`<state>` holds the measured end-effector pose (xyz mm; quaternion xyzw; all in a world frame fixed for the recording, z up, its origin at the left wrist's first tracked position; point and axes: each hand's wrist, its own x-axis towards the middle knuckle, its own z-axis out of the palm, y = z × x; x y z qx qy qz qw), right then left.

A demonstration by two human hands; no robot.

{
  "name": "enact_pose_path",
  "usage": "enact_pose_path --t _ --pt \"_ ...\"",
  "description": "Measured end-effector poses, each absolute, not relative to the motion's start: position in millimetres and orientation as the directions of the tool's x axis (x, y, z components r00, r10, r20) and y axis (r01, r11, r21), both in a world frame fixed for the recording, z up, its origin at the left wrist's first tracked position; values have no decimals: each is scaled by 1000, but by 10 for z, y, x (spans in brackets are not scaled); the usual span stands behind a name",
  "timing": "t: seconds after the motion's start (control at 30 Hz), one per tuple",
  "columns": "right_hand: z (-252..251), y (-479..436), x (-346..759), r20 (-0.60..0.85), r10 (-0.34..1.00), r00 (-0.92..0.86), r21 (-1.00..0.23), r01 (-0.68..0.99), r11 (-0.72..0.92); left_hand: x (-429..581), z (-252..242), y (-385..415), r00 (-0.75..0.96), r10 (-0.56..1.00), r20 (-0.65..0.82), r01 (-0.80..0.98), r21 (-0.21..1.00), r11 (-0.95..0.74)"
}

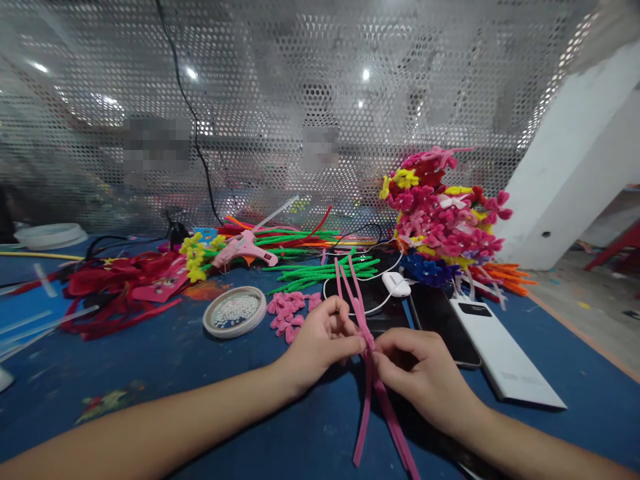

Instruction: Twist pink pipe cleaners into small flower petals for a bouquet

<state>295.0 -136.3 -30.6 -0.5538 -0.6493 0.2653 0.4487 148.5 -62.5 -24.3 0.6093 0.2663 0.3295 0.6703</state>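
Several pink pipe cleaners (391, 417) cross between my hands above the blue table, their ends running up and down from the crossing. My left hand (327, 340) is closed on them, thumb and fingers pinching near the crossing. From the other side my right hand (425, 367) pinches the same pipe cleaners, its thumb and forefinger close to the left thumb. The exact twist is partly hidden by the fingertips. Just left of my left hand lie small pink looped pipe-cleaner pieces (286, 313). Beyond the hands is a bundle of green pipe cleaners (325, 272).
A round dish of pearly beads (235, 312) and a pink glue gun (245, 252) lie left. Red ribbons (120, 287) spread farther left. At right are a white power bank (507, 353), a dark phone (445, 327), a white earbud case (397, 285) and heaped pipe-cleaner flowers (445, 213).
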Motion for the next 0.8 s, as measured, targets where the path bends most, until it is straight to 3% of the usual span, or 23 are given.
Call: enact_pose_path --t 0.07,0.3,0.6,0.8 --pt "-300 -1369 2957 330 944 -6 -802 525 284 1483 -256 -617 658 751 45 -107 994 35" --pt "-304 -1335 2977 272 962 2 -801 555 225 1427 -222 -735 667 713 215 58 940 -337" --pt "-364 -1366 2990 278 959 -57 -697 675 242 1424 -252 -733 664 724 188 104 935 -338" --pt "-370 -1372 3016 354 923 -151 -530 780 331 1426 -262 -749 687 714 135 69 966 -249"
